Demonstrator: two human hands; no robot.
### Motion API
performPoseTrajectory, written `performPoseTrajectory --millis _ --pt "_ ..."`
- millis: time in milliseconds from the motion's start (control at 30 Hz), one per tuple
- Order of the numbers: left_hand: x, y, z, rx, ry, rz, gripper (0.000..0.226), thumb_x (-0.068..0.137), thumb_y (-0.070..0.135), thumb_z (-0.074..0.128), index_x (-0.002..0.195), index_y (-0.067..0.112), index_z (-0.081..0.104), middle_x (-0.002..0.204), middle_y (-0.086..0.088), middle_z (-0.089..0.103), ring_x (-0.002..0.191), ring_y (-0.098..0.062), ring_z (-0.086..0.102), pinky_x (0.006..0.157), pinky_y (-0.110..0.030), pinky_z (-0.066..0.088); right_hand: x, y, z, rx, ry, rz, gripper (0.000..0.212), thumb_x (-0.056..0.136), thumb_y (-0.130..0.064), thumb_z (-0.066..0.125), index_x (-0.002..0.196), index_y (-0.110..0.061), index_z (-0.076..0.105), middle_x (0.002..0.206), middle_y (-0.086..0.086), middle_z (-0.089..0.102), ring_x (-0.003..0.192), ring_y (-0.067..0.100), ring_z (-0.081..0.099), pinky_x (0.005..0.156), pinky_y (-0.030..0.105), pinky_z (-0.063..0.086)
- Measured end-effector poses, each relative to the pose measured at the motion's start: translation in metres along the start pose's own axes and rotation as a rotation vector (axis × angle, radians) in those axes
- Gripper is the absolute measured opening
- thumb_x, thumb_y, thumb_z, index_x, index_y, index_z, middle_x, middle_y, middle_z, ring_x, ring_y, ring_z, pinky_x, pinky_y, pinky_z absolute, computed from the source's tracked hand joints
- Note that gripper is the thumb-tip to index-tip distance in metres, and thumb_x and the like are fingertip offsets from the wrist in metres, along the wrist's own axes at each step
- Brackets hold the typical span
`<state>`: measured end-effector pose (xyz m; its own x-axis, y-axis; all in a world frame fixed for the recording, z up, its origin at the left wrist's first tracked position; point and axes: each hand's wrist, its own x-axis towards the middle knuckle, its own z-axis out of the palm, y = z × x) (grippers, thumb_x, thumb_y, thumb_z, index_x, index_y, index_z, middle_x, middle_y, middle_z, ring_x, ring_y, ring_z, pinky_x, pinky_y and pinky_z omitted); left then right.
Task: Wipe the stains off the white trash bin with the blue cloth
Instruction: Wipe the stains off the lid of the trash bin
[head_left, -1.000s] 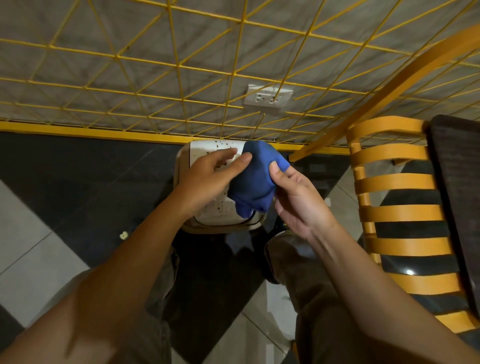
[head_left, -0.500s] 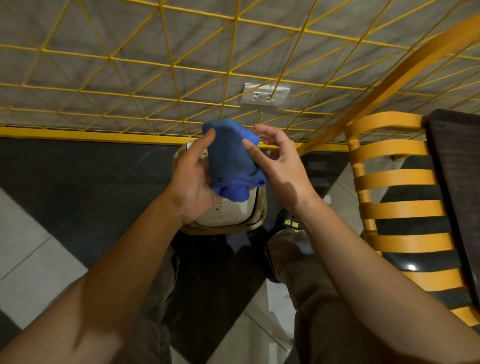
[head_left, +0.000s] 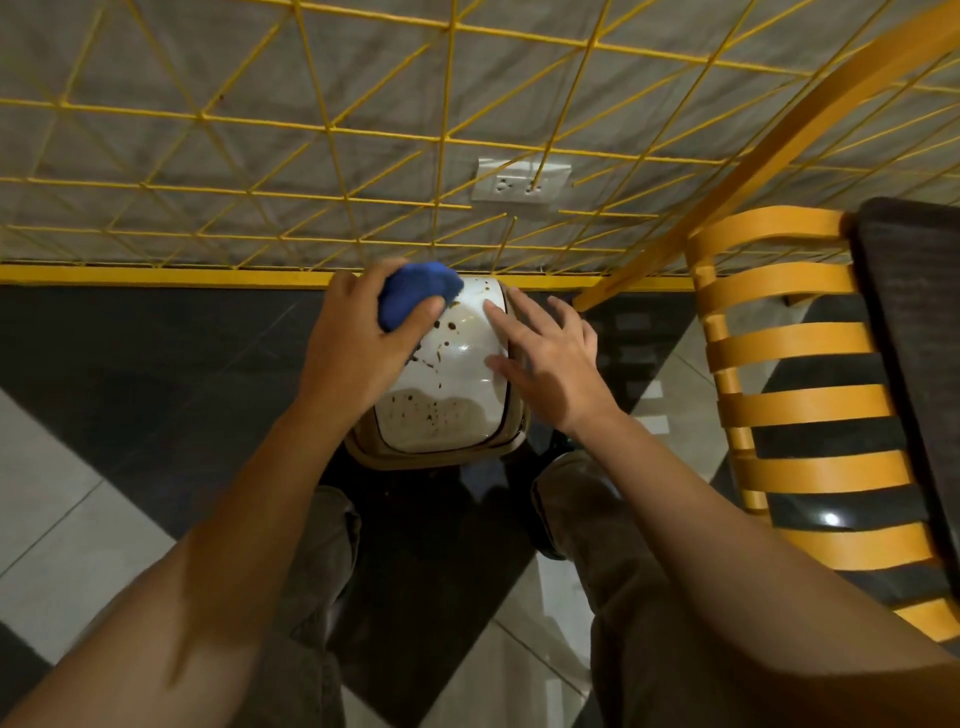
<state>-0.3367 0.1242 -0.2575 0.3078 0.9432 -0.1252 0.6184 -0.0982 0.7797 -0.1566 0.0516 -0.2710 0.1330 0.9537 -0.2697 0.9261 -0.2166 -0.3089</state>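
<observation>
The white trash bin (head_left: 457, 384) stands on the floor against the wall, its lid speckled with dark brown stains. My left hand (head_left: 358, 338) grips the bunched blue cloth (head_left: 415, 293) at the lid's far left corner. My right hand (head_left: 545, 353) lies with spread, straight fingers along the lid's right edge; I cannot tell whether the fingertips touch it. The bin's body below the lid is hidden by the lid and my arms.
A yellow slatted chair (head_left: 800, 405) with a dark table edge (head_left: 914, 332) stands close on the right. A grey wall with a yellow wire grid (head_left: 332, 156) and a socket (head_left: 522, 182) is right behind the bin. My legs (head_left: 623, 571) flank the bin on a black and white tiled floor.
My right hand let go of the cloth and moved to the lid's right edge. My left hand carried the bunched cloth down to the lid's far left corner.
</observation>
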Motion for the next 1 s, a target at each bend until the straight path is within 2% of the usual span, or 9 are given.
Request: performPoseTrajectory --millis 167,333,500,600,700,900,1000 --pt "-0.007 -0.001 0.024 0.302 -0.004 0.106 0.05 0.084 0.042 0.061 0.128 0.021 0.051 0.114 -0.015 0.045 0.104 -0.03 0.049 0.088 -0.038 0.044 0.002 0.0 0.005 -0.04 0.085 -0.052 0.053 0.09 -0.029 0.057 0.139 -0.026 0.038 0.152 -0.003 0.03 0.139 0.037 0.018 0.108 0.052 0.015" --pt "-0.013 0.002 0.035 0.377 0.069 0.192 0.046 0.082 0.037 0.065 0.122 0.015 0.056 0.109 -0.019 0.05 0.098 -0.032 0.051 0.078 -0.035 0.043 0.003 0.001 0.007 0.004 0.083 -0.051 0.053 0.089 -0.026 0.059 0.138 -0.026 0.04 0.15 -0.006 0.034 0.137 0.035 0.023 0.108 0.049 0.015" --pt "-0.003 -0.004 0.024 0.323 0.183 0.023 0.04 0.084 0.033 0.062 0.119 0.013 0.052 0.113 -0.018 0.047 0.094 -0.033 0.054 0.073 -0.029 0.039 0.004 0.003 0.006 0.032 0.078 -0.036 0.052 0.089 -0.027 0.058 0.138 -0.027 0.04 0.151 -0.007 0.033 0.134 0.032 0.025 0.107 0.046 0.015" --pt "-0.009 0.003 0.032 0.344 0.131 0.133 0.04 0.084 0.03 0.064 0.117 0.009 0.055 0.111 -0.02 0.051 0.097 -0.034 0.053 0.078 -0.035 0.043 0.006 0.003 0.007 0.049 0.078 -0.023 0.053 0.088 -0.029 0.058 0.138 -0.029 0.04 0.15 -0.008 0.033 0.133 0.03 0.026 0.106 0.043 0.016" --pt "-0.012 0.007 0.04 0.383 0.113 0.209 0.041 0.082 0.029 0.067 0.113 0.006 0.058 0.105 -0.021 0.055 0.092 -0.035 0.054 0.077 -0.037 0.042 0.006 0.003 0.007 0.047 0.071 -0.015 0.053 0.089 -0.032 0.057 0.139 -0.031 0.039 0.151 -0.01 0.033 0.132 0.028 0.026 0.105 0.041 0.015" --pt "0.008 -0.001 0.033 0.334 0.208 0.024 0.041 0.084 0.036 0.06 0.117 0.012 0.054 0.115 -0.014 0.05 0.099 -0.031 0.053 0.081 -0.036 0.043 0.007 0.004 0.007 0.075 0.069 -0.013 0.051 0.089 -0.032 0.057 0.138 -0.032 0.04 0.15 -0.011 0.033 0.131 0.028 0.026 0.105 0.04 0.014" --pt "0.014 0.0 0.036 0.338 0.165 0.056 0.043 0.084 0.038 0.061 0.118 0.013 0.054 0.117 -0.014 0.048 0.1 -0.03 0.052 0.083 -0.036 0.042 0.007 0.005 0.007 0.08 0.07 -0.012 0.051 0.089 -0.032 0.057 0.137 -0.032 0.041 0.15 -0.012 0.033 0.13 0.027 0.027 0.105 0.038 0.013"
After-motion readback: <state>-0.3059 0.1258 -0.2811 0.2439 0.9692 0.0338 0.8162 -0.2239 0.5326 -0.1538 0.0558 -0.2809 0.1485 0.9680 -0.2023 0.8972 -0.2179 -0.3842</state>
